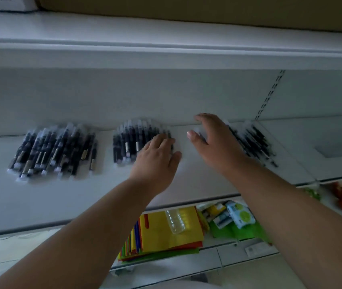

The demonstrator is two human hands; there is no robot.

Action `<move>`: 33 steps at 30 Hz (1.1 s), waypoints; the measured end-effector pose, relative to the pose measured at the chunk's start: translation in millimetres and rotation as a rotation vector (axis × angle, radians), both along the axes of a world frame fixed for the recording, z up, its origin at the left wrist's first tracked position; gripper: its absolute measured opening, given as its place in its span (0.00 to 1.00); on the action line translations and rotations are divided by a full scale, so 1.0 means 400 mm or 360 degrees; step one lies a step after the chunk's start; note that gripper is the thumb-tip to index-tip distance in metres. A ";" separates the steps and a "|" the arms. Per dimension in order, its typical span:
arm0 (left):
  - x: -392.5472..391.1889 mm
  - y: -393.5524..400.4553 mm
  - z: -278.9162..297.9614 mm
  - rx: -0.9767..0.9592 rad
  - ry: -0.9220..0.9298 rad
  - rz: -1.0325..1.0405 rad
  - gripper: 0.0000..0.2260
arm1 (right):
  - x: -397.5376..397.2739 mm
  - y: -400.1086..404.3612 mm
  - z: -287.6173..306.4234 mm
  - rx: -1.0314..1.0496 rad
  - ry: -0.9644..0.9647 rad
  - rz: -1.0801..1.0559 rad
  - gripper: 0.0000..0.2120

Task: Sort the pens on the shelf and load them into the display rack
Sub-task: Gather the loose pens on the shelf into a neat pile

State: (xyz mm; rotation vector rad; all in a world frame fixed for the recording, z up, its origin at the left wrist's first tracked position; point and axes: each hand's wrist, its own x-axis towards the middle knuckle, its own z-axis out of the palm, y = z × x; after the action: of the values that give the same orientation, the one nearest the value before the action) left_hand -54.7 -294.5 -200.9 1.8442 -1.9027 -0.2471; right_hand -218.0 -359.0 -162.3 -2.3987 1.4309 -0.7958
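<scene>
At frame left, on the white shelf (3, 201): left pile of pens (55, 151), dark barrels with clear caps, fanned and blurred. Toward centre, middle pile of pens (132, 142), lying side by side in a tighter row. Over its right edge, left hand (157, 159), palm down, fingers straight and resting on the pens, nothing gripped. Just right of centre, right hand (213, 142), raised above the shelf, fingers loosely spread and slightly bent, thumb apart, holding nothing visible; motion blur heavy. Behind that hand at right, right pile of pens (253, 140), angled diagonally, partly hidden by the wrist. Lower centre, on a lower shelf: stack of coloured sheets (166, 236) with a clear plastic bottle (175, 221) lying on top; small packets (236, 215) beside it. Display rack not identifiable.
</scene>
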 end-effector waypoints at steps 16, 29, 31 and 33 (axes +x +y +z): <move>-0.353 -0.157 -0.022 0.0373 -0.0003 0.0139 0.31 | -0.439 -0.169 -0.015 0.0165 0.0262 -0.0097 0.28; -0.452 -0.234 -0.044 0.0460 -0.0069 0.0346 0.31 | -0.394 -0.259 -0.158 0.0545 0.0348 0.0143 0.31; -0.444 -0.221 -0.032 0.0450 -0.0058 0.0351 0.30 | -0.371 -0.254 -0.158 0.0555 0.0266 0.0232 0.30; -0.431 -0.207 -0.028 0.0419 -0.0060 0.0364 0.29 | -0.365 -0.254 -0.156 0.0588 0.0193 0.0267 0.30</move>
State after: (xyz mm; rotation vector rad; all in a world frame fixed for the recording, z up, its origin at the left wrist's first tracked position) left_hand -227.0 -377.3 -212.0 2.2337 -1.7299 -0.4040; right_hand -364.0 -460.5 -224.7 -2.2684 1.2658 -0.3174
